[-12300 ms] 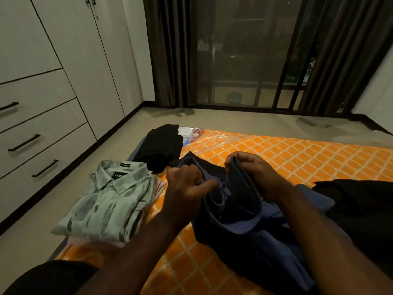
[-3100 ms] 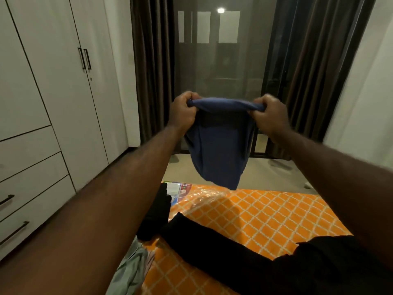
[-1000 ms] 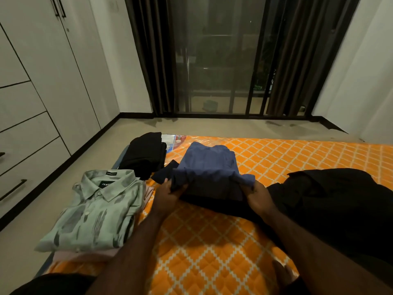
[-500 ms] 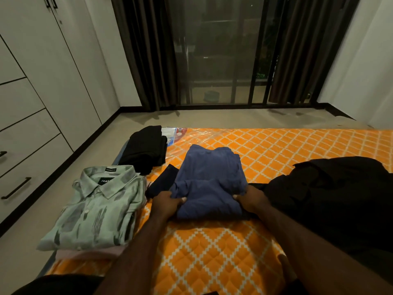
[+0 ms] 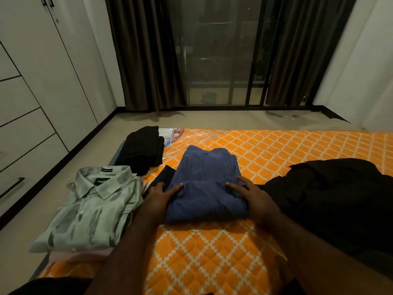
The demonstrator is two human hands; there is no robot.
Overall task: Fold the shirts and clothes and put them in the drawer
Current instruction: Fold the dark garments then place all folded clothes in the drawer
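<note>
— What were the hands doing when the picture was taken?

— Both lay on a folded blue garment (image 5: pixel 207 188) on the orange quilted mattress (image 5: pixel 212 258). The left hand (image 5: pixel 158 199) rested at the garment's left edge, fingers fairly straight and the thumb laid across the cloth; the right hand (image 5: pixel 254 198) pressed its right side with fingers spread flat. Neither was closed around anything.

— And the rest of the clothes?

— A folded pale green patterned shirt (image 5: pixel 91 207) sat at the mattress's left edge, on top of a pink garment (image 5: pixel 78 255). A folded black pile (image 5: pixel 141 151) lay beyond it near the far corner, and a loose black heap (image 5: pixel 331 194) sprawled just to the right of the blue garment. A dark piece (image 5: pixel 162 177) showed beneath the blue garment's left side.

— The drawers?

— The white drawers (image 5: pixel 25 145) in the wardrobe along the left wall stood closed, their contents unseen, well apart from the blue garment.
</note>
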